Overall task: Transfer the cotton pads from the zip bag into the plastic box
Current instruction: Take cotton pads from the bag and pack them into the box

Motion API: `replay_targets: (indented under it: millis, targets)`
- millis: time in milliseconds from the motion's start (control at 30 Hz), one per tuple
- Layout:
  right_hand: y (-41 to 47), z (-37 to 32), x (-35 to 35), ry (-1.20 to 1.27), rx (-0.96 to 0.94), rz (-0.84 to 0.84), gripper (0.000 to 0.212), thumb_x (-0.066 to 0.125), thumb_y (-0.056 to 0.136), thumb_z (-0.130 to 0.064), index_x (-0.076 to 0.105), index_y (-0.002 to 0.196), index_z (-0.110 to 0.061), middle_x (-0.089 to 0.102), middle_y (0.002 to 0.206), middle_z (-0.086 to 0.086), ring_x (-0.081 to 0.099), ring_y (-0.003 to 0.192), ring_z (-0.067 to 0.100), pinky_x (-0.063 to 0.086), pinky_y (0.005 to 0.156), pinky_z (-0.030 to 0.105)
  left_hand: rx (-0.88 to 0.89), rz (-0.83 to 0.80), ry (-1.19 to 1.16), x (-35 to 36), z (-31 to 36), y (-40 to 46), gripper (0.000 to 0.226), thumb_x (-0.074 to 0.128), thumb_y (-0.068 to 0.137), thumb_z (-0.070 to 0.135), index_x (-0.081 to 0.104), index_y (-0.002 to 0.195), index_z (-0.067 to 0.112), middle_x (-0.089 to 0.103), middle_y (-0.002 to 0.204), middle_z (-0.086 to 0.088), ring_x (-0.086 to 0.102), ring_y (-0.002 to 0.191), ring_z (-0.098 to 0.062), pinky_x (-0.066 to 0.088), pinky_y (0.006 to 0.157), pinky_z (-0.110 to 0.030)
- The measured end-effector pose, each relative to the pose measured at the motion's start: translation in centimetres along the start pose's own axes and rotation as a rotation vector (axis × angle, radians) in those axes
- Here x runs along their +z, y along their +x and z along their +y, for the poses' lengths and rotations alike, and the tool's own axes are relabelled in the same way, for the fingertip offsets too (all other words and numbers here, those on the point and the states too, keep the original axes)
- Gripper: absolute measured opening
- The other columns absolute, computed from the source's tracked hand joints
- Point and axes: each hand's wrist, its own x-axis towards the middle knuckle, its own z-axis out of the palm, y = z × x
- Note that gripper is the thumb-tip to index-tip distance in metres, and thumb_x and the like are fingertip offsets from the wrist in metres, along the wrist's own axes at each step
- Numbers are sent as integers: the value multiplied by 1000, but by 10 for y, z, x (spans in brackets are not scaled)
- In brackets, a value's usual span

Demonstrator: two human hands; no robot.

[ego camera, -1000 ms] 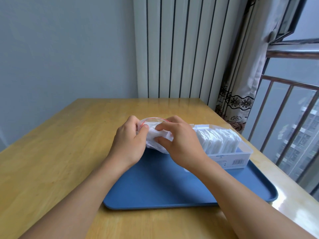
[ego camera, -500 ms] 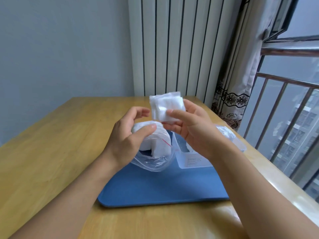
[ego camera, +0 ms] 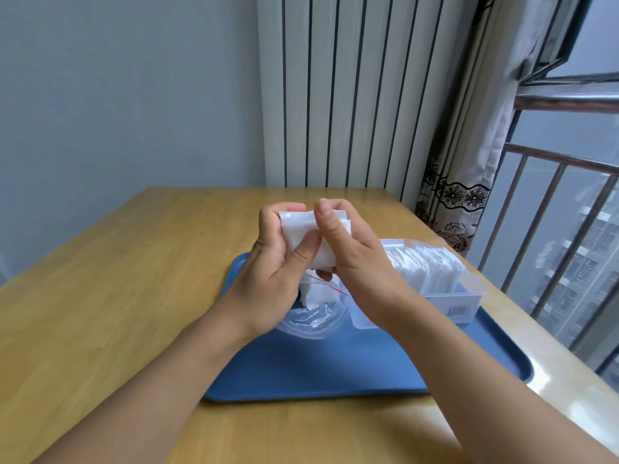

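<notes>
1. holding a small stack of cotton pads (ego camera: 311,237) above the tray, you have both hands raised in front of you, probably to square the stack before it goes in the box.
2. left hand (ego camera: 274,262): fingers curled round the left edge of the stack, thumb pressed on its front face; it pinches the pads.
3. right hand (ego camera: 351,252): thumb on the front of the stack near its top, fingers wrapped behind; it also pinches the pads.
4. zip bag (ego camera: 311,309): clear, with a red line at its mouth, lying slumped on the tray just below your hands, more pads showing white inside. it looks let go, so both hands can tend the stack.
5. plastic box (ego camera: 465,296): clear, lid off or not in sight, standing on the tray just right of the bag, a row of pads (ego camera: 425,266) already set on edge inside. close placement keeps each carry short.
6. blue tray (ego camera: 335,370): rests on the wooden table (ego camera: 117,296), holding bag and box together.
7. hard to make out: your right wrist covers the near left corner of the box, so the free room there cannot be judged; the count of pads in hand and in the bag cannot be told; whether any finger touches the bag is hidden behind the palms.
</notes>
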Motion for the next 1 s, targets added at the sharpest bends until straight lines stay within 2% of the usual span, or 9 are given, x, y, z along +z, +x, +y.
replay_targets:
  millis: [167,267,400,500,567,667,767,900,1000]
  targets:
    - [2,8,0,-140,-74,120,44,57,82,-72,54,104,-34,62,90,-4,57,78,16,49,70,35,-3,-15,1,7,-2,-1,35,46,98,40,35,112,11,62,114,-3,66,104,-11,55,83,-24]
    - [5,6,-1,-73,-96,198,43,54,86,-69,56,101,-29,61,78,-12,57,71,11,45,65,30,35,10,52,7,-7,-1,25,45,100,37,35,109,15,58,107,-1,63,95,-12,53,79,-24]
    - [6,6,0,-126,-170,224,44,50,86,-70,55,96,-27,54,75,0,50,69,17,41,61,37,20,60,20,5,-8,1,19,44,98,37,36,107,23,58,110,-5,60,99,-11,51,84,-24]
    - [4,11,4,-189,-212,154,45,46,90,-66,53,99,-22,58,78,1,55,72,16,48,67,42,-19,-42,-2,10,-4,-1,26,42,103,40,39,114,17,56,114,17,60,110,-2,49,92,-21]
    - [4,11,3,-188,-188,144,50,45,90,-66,54,98,-17,58,77,-1,54,72,13,47,66,40,-55,-94,-14,11,-5,-1,28,40,101,39,42,118,18,52,101,33,58,108,5,46,91,-14]
    - [8,9,-2,-219,-124,168,52,41,90,-69,59,101,-21,58,78,-12,54,72,8,42,65,29,-36,-36,63,8,-8,0,29,43,103,42,40,119,18,57,106,18,60,99,-9,49,82,-26]
    - [13,3,-14,-162,-35,108,52,50,91,-64,66,100,-16,58,78,0,52,67,15,41,56,27,-79,58,26,5,-9,2,31,51,99,40,40,117,16,66,105,-5,66,91,-20,53,79,-40]
    - [16,-3,-38,-75,69,-70,35,69,86,-33,71,96,1,60,81,12,49,71,22,42,55,26,-116,162,-66,2,-10,5,30,62,92,38,46,114,25,70,108,-4,69,95,-23,57,85,-48]
    - [17,-6,-48,-80,144,-88,22,75,84,-21,73,91,0,64,77,9,52,65,17,42,54,24,-132,152,-57,1,-14,7,39,69,92,36,44,122,35,73,107,4,70,92,-20,57,89,-47]
